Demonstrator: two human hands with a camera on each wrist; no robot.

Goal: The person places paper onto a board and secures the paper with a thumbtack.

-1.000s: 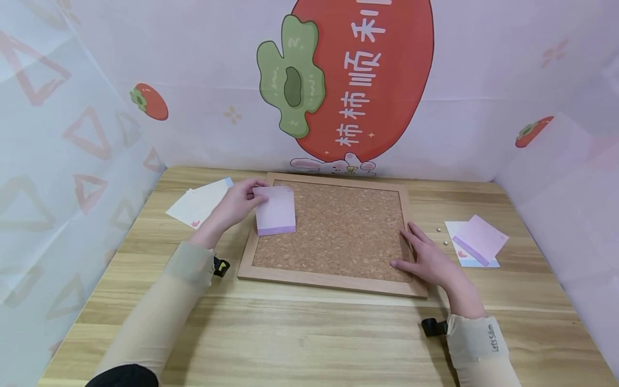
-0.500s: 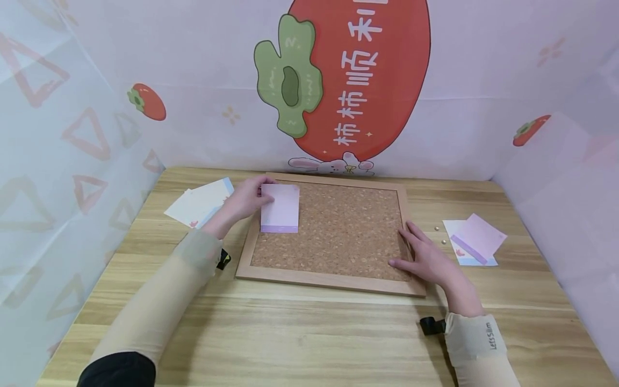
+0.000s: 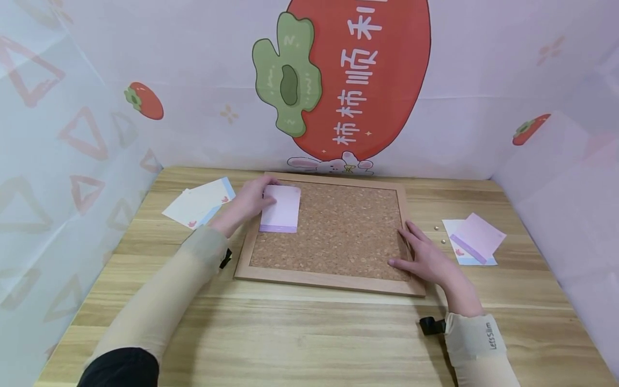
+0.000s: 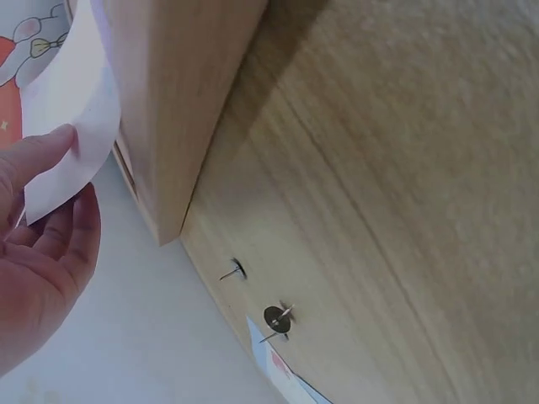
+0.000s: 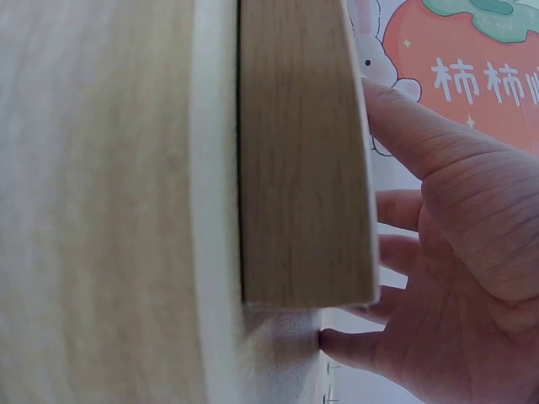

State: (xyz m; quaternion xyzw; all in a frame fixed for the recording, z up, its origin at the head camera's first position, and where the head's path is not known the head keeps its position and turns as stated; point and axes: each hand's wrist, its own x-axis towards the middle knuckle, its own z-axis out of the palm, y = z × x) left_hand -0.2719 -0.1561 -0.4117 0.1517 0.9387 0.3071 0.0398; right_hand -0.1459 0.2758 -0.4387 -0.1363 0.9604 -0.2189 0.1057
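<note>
Counter point(image 3: 309, 336): wood-grained, its bare near strip between the two forearms
Sleeves point(image 3: 159, 301): cream on both arms, the left one with a black band point(image 3: 121, 371) low on it, the right cuff lettered
Right hand point(image 3: 427, 259): at the right side of the board point(image 3: 333, 236), fingers spread and loosely bent, thumb over the top, the others by the outer edge
Board: cork in a pale wood frame, flat on the counter, turned slightly
Right-hand papers: a pink slip point(image 3: 481, 236) lying askew over a white card point(image 3: 476, 260), well apart from the board
Studs point(image 3: 443, 242): two, small and round, between the board and that card
Left hand point(image 3: 249, 200): over the board's left rail, fingers pinching the far left part of the note point(image 3: 280, 208) against the thumb
Note: pale lilac with a darker strip along its near edge, over the left part of the cork; it curves in the left wrist view, and I cannot tell how much of it touches the cork
Pins point(image 4: 239, 269): at least two on the counter, points showing, near the left-hand cards point(image 3: 198, 203)
Left-hand cards: white with blue edges, overlapping, beside the left wrist
Backdrop point(image 3: 193, 134): pale, printed with a large red fruit point(image 3: 372, 80) and a rabbit point(image 3: 333, 165)
</note>
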